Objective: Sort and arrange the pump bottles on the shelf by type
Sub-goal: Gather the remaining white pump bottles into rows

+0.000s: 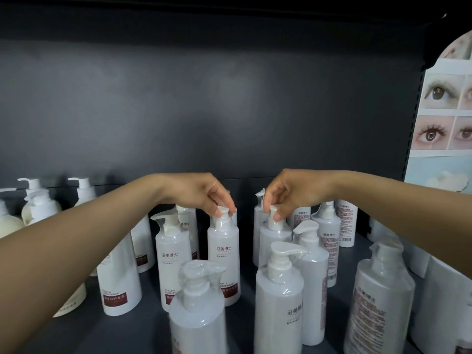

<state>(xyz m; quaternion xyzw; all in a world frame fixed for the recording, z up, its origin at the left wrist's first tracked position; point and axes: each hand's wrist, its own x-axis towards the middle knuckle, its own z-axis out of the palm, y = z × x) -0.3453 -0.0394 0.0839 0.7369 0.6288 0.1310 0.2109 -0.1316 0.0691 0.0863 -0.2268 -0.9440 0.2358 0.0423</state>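
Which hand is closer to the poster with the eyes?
The right. The right hand pinches a bottle's pump nearer the eye poster at the far right; the left hand, pinching another pump, sits farther left.

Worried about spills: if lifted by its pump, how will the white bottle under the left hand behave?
The tall, narrow white shrink-wrapped pump bottle would probably tip easily. The glossy wrap likely feels slippery. The left hand pinches only the pump, so it may swing.

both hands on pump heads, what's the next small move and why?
Probably lift both bottles straight up. The left hand pinches the pump of a red-labelled bottle, the right hand another bottle's pump; neighbours crowd close, so sliding could topple them.
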